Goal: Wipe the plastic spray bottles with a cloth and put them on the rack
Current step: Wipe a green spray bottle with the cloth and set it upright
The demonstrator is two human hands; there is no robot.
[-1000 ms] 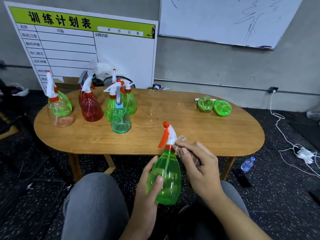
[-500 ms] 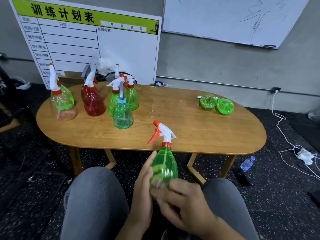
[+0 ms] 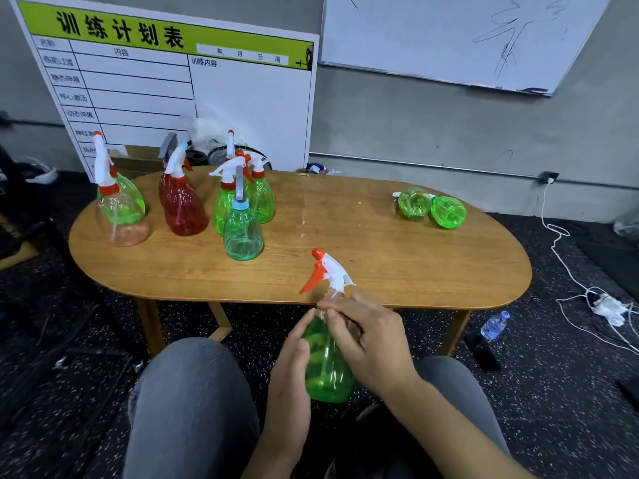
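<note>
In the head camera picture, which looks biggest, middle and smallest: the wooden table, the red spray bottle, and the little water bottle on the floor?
1. wooden table, by far the largest.
2. red spray bottle.
3. water bottle on the floor, smallest as it looks.

The two bottles sit at different distances from the camera, so their true sizes may differ less.

Green bottle (image 3: 325, 368) upright over the lap, orange trigger pointing left. Seven more bottles (image 3: 183, 209) standing far left on desk (image 3: 380, 264); two green ones (image 3: 432, 209) lying far right.

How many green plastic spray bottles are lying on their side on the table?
2: both green plastic spray bottles lie together at the wooden table's far right, one left of the other. None seems hidden.
</note>
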